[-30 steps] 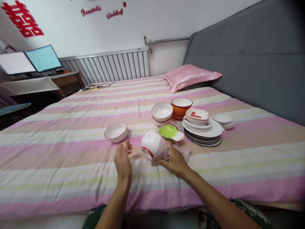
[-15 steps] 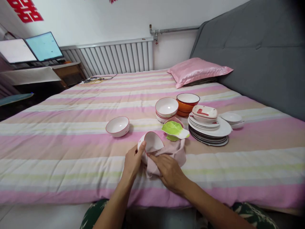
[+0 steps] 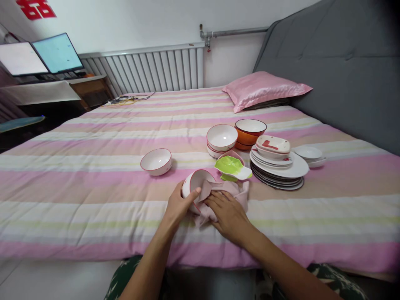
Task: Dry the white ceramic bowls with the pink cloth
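Note:
A white bowl with a red rim (image 3: pixel 190 186) is tilted on its side near the bed's front edge. My left hand (image 3: pixel 181 204) grips it, thumb over the rim and fingers round the outside. My right hand (image 3: pixel 228 214) presses a pale pink cloth (image 3: pixel 240 193) against the bowl's opening, fingers lying over the fabric. Part of the cloth reaches inside the bowl; the rest bunches to the right. A second red-rimmed bowl (image 3: pixel 156 162) stands upright to the left. Just beyond the cloth sits a green leaf-shaped dish (image 3: pixel 229 166).
Behind are stacked red-rimmed bowls (image 3: pixel 221 137) and orange bowls (image 3: pixel 246 137). Rightward stand a stack of plates (image 3: pixel 300 166) topped by rectangular dishes (image 3: pixel 273 145), and small white dishes (image 3: pixel 309 153). A pink pillow (image 3: pixel 265 89) lies against the grey headboard (image 3: pixel 343 75) on the striped bed.
My right hand has shifted slightly right and up, its fingers now flatter on the cloth. More cloth covers the bowl's opening. My left thumb has moved further over the rim.

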The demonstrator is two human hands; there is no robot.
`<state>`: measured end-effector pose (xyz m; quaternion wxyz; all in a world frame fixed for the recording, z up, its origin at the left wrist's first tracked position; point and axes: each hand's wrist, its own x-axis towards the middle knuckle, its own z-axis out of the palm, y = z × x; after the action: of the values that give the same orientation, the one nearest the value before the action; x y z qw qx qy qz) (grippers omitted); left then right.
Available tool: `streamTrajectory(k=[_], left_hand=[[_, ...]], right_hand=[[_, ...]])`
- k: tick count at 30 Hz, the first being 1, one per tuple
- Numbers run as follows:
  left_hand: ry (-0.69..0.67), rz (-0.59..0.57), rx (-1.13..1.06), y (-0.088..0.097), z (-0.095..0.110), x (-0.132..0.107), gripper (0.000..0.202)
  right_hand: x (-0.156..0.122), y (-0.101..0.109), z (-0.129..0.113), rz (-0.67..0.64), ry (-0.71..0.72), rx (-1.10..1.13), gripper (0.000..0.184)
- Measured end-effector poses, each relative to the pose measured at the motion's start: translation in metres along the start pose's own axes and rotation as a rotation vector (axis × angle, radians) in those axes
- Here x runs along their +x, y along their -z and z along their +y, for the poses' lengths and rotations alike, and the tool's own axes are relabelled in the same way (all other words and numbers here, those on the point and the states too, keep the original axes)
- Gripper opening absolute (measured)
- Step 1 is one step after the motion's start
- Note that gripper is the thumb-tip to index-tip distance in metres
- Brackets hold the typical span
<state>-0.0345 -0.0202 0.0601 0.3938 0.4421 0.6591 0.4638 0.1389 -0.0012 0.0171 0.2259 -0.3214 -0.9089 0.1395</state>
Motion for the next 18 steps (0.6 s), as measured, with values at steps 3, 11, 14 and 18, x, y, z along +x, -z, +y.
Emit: streamTrajectory(k=[3,11,14,18], left_hand=[[0.021,-0.02,-0.104,-0.011,-0.004,-0.004,0.097],[-0.114,-0.032,-0.125,-0.033,-0.012,-0.012,0.09],[-0.084,0.011,-0.138,-0.032,-0.012,-0.012,0.07],[-0.03,0.028,-0.204,-0.029,-0.009,-0.01,0.059]], right_hand=[[0.001,-0.003,0.005,0.055,-0.042,0.028,0.036],[-0.005,-0.003,0.0,0.124,-0.115,0.219,0.019],[-0.007,-0.001,-0.007,0.088,-0.046,0.224,0.018],[-0.004,0.004,-0.011,0.016,-0.027,0.223,0.014]])
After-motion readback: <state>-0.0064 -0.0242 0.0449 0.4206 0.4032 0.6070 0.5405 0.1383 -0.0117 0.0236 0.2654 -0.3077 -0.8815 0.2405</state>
